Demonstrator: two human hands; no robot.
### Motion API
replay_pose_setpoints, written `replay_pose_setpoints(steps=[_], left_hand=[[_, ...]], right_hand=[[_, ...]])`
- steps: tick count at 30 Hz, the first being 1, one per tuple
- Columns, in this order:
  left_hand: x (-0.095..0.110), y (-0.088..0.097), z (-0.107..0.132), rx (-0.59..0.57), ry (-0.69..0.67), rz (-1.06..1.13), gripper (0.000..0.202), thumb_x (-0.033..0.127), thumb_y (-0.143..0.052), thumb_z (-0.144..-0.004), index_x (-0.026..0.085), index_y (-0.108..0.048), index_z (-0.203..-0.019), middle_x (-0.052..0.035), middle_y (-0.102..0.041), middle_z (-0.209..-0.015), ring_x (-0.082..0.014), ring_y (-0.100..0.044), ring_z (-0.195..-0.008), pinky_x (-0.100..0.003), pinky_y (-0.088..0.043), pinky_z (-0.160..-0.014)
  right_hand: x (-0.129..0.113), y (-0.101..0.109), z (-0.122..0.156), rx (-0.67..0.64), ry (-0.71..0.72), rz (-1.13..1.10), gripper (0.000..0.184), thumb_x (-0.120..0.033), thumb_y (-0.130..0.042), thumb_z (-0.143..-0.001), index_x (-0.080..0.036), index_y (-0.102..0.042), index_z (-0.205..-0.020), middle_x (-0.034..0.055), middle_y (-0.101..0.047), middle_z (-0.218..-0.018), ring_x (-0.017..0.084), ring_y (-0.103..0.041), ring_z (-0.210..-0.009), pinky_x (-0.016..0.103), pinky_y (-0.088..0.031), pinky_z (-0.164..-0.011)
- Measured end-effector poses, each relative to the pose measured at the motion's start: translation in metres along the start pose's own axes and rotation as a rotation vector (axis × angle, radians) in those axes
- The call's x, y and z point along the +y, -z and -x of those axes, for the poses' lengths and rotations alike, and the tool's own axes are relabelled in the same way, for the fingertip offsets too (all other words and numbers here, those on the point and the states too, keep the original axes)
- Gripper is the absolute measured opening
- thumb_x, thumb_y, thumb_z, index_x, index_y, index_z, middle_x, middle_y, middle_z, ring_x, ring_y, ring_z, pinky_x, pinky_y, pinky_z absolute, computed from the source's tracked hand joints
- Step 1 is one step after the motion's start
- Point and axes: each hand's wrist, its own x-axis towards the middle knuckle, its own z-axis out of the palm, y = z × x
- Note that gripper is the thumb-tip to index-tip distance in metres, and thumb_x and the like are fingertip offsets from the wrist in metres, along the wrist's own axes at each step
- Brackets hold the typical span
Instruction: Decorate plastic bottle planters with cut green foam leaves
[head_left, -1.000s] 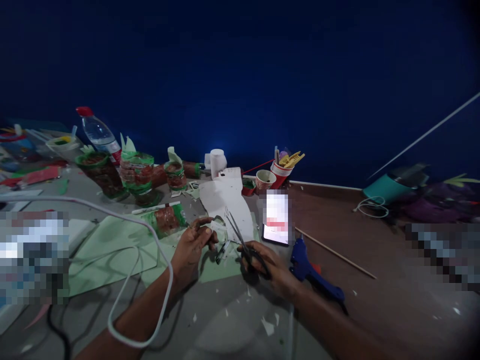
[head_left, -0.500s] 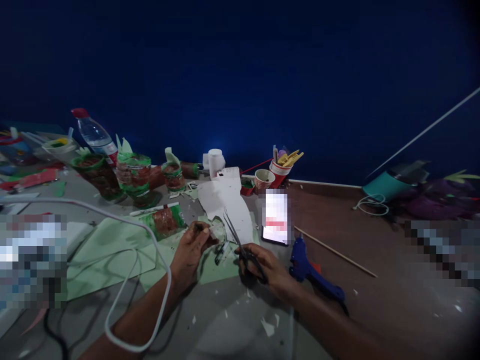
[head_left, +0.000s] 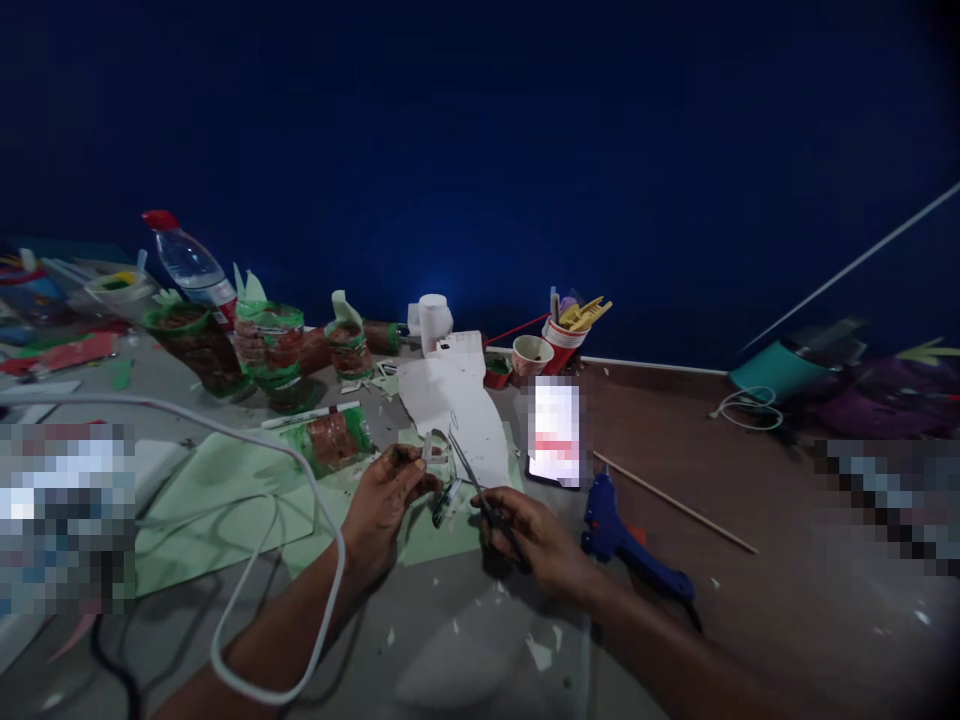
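Observation:
My left hand [head_left: 386, 500] pinches a small pale cut piece of paper [head_left: 436, 452] between thumb and fingers. My right hand [head_left: 525, 530] is wrapped round the dark handles of a pair of scissors [head_left: 469, 465], whose blades point up and away toward the paper piece, with a small gap between them. Under both lie light green sheets [head_left: 442, 540] and a larger white paper sheet [head_left: 454, 400] reaching back. A small dark, shiny object [head_left: 446, 503] rests on the green sheet between my hands; its kind is unclear.
A phone [head_left: 553, 440], a blue glue gun [head_left: 619, 540] and a wooden stick [head_left: 675, 502] lie on the right. Painted brown-green cups [head_left: 270, 345] and a bottle [head_left: 191, 265] stand at the back left. A white cable [head_left: 337, 570] loops over my left forearm. Paper scraps [head_left: 538, 652] lie in front.
The paper piece in my left hand has turned and shows a different outline. The scissor blades look closer together now. The whole view has shifted slightly.

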Motion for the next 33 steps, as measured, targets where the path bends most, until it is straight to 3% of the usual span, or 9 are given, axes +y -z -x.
replay_pose_setpoints(steps=[8, 13, 18, 23, 28, 33], left_hand=[[0.000, 0.001, 0.000, -0.016, 0.000, -0.043, 0.034, 0.030, -0.079, -0.059, 0.018, -0.053, -0.077, 0.0035, -0.059, -0.064, -0.0125, -0.061, -0.058, -0.023, -0.047, -0.056], [0.001, 0.001, -0.001, -0.094, -0.027, -0.117, 0.026, 0.028, -0.074, -0.065, 0.018, -0.052, -0.075, 0.0031, -0.057, -0.060, -0.0109, -0.056, -0.054, -0.023, -0.043, -0.054], [-0.001, 0.000, -0.003, -0.086, -0.098, -0.311, 0.014, 0.021, -0.067, -0.065, 0.018, -0.054, -0.070, 0.0053, -0.051, -0.053, -0.0079, -0.046, -0.048, -0.021, -0.036, -0.050], [-0.003, -0.001, -0.004, -0.138, -0.079, -0.356, 0.015, 0.024, -0.068, -0.063, 0.017, -0.057, -0.071, 0.0039, -0.053, -0.054, -0.0100, -0.048, -0.050, -0.023, -0.038, -0.051], [-0.005, 0.001, -0.005, -0.077, -0.071, -0.316, 0.022, 0.019, -0.071, -0.059, 0.017, -0.055, -0.074, 0.0044, -0.055, -0.061, -0.0090, -0.051, -0.056, -0.021, -0.039, -0.056], [-0.003, -0.001, -0.002, -0.095, 0.041, -0.265, 0.028, 0.018, -0.067, -0.062, 0.020, -0.046, -0.081, 0.0047, -0.056, -0.060, -0.0137, -0.059, -0.059, -0.025, -0.043, -0.060]], right_hand=[[0.000, 0.000, 0.001, 0.008, 0.003, 0.033, 0.034, -0.042, -0.068, -0.073, -0.018, -0.055, -0.094, -0.0053, -0.045, -0.060, 0.007, -0.037, -0.050, 0.021, -0.029, -0.047], [0.003, 0.001, 0.000, 0.006, 0.013, -0.014, 0.039, -0.048, -0.067, -0.075, -0.018, -0.055, -0.097, -0.0062, -0.044, -0.058, 0.006, -0.033, -0.047, 0.021, -0.027, -0.046], [-0.003, 0.001, 0.000, 0.074, 0.055, -0.048, 0.056, -0.065, -0.065, -0.068, -0.018, -0.057, -0.098, -0.0050, -0.043, -0.059, 0.008, -0.035, -0.049, 0.022, -0.026, -0.047], [-0.008, -0.001, -0.001, 0.126, 0.047, -0.049, 0.060, -0.067, -0.068, -0.062, -0.019, -0.059, -0.096, -0.0027, -0.045, -0.065, 0.009, -0.036, -0.055, 0.022, -0.028, -0.049], [-0.006, -0.002, -0.002, 0.140, 0.051, -0.026, 0.063, -0.070, -0.067, -0.060, -0.018, -0.060, -0.093, -0.0031, -0.045, -0.063, 0.008, -0.036, -0.053, 0.021, -0.029, -0.048], [-0.003, -0.001, -0.002, 0.104, 0.045, -0.033, 0.058, -0.068, -0.065, -0.065, -0.018, -0.060, -0.094, -0.0027, -0.046, -0.063, 0.008, -0.037, -0.053, 0.022, -0.029, -0.048]])
